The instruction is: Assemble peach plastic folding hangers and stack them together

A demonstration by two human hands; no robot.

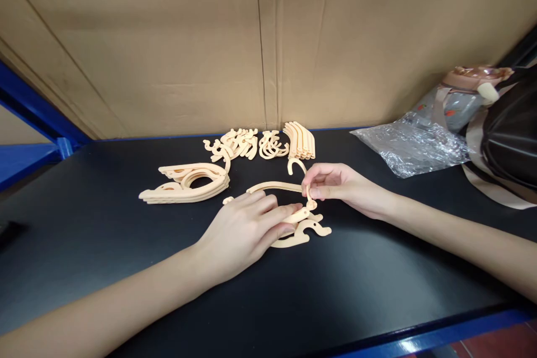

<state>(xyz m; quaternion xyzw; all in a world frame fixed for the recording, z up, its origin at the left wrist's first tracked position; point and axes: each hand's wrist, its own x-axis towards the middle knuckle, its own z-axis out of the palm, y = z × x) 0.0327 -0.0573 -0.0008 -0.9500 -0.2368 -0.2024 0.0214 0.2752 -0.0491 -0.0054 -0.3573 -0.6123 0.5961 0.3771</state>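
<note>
Several cream-coloured curved pieces lie between my hands on the black table. My left hand (247,226) lies over them, its thumb and fingers closed on a pale arm piece (297,216). With thumb and fingertips pinched, my right hand (335,183) holds a hook piece (297,163), whose curved end points up and left. The hook's lower end meets the arm piece at a small joint. A long curved piece (274,185) extends behind my left fingers, and a notched piece (314,227) shows in front, partly covered by my left hand.
Stacked hanger-like pieces (184,196) lie left. Small parts (239,142), loose hooks (272,145) and a bundle of arms (300,140) line the back. Clear plastic (406,145), a bottle (457,100) and a dark bag (512,128) stand right. Cardboard (188,45) rises behind.
</note>
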